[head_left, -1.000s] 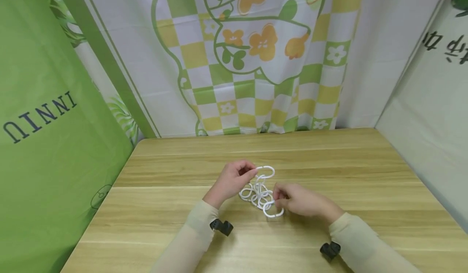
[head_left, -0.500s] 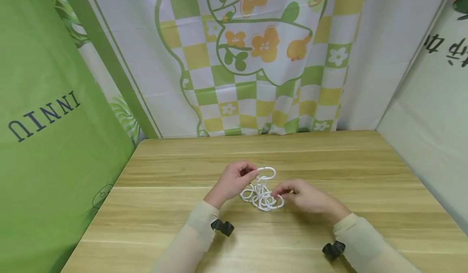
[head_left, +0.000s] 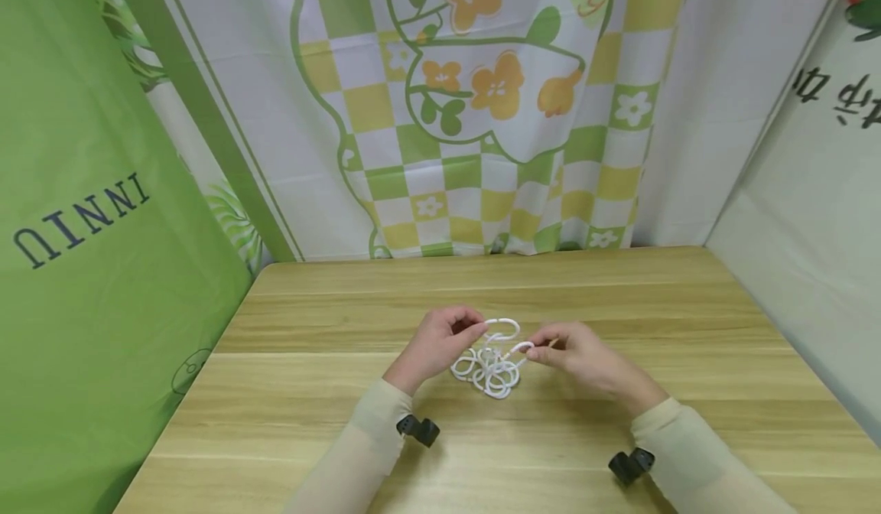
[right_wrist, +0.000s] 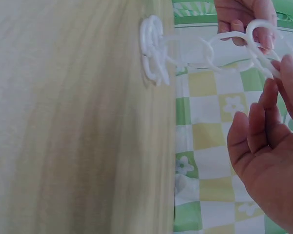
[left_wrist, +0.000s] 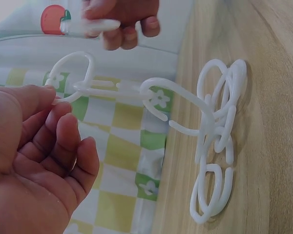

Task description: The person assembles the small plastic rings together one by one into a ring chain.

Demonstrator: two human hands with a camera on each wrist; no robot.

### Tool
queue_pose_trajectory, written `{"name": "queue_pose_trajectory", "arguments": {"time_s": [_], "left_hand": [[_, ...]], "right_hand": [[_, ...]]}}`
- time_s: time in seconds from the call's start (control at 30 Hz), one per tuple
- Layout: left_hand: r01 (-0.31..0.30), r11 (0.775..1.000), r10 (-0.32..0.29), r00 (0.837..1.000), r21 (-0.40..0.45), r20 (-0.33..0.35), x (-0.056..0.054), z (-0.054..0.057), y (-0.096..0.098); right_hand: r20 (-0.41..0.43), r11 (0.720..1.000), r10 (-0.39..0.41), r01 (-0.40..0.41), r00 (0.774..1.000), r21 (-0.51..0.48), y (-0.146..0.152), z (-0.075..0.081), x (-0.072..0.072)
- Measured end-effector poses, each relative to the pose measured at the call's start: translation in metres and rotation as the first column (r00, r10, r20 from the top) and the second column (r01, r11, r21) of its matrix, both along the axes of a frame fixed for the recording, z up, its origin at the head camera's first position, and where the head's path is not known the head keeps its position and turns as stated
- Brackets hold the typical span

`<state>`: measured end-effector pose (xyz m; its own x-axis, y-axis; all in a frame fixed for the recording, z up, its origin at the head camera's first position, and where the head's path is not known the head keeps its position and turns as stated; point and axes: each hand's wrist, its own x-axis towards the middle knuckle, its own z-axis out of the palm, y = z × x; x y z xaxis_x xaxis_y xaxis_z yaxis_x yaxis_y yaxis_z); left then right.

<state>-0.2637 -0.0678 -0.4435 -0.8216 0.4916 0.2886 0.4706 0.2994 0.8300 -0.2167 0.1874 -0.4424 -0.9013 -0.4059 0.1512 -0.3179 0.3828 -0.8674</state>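
My left hand [head_left: 440, 338] pinches a white plastic shower curtain ring [left_wrist: 91, 63], C-shaped with a small gap, between thumb and forefinger above the table. From it hangs a chain of the same rings [left_wrist: 158, 82], running down to several linked rings [left_wrist: 228, 102] heaped on the wood. Opposite, my right hand [head_left: 578, 353] pinches another ring [right_wrist: 260, 22] by thumb and forefinger, raised to the right of the chain. In the left wrist view this ring is seen edge-on and blurred, close to the one in the left hand. The other right fingers are loosely bent.
The wooden table [head_left: 330, 453] runs under both arms. Behind it hangs a checked, flowered curtain [head_left: 495, 193]; a green cloth [head_left: 82, 330] stands at the left and a white one [head_left: 812, 254] at the right. A small black camera sits on each wrist.
My right hand has risen and moved away from me, lifting its ring from the near side of the heap to beside the upper chain. The left hand stays almost still with its ring.
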Motion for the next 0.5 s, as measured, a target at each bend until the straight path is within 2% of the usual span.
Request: {"name": "queue_pose_trajectory", "arguments": {"time_s": [0.1,0.27,0.37,0.5], "left_hand": [[0.007,1.0,-0.007,1.0,-0.02,-0.029,0.0,-0.001,0.001],[0.052,0.998,-0.055,0.995,-0.041,-0.088,0.001,-0.003,0.003],[0.082,0.995,-0.088,0.988,-0.051,-0.127,0.001,-0.004,0.004],[0.101,0.993,-0.111,0.979,-0.065,-0.171,0.003,-0.003,0.006]], "right_hand": [[-0.002,0.998,-0.067,0.067,0.998,-0.02,0.001,0.005,-0.001],[0.026,0.986,-0.16,0.161,0.987,-0.049,0.001,0.011,-0.005],[0.034,0.981,-0.186,0.187,0.982,-0.058,0.001,0.012,-0.006],[0.002,0.978,-0.204,0.204,0.979,-0.04,0.0,0.011,-0.007]]}}
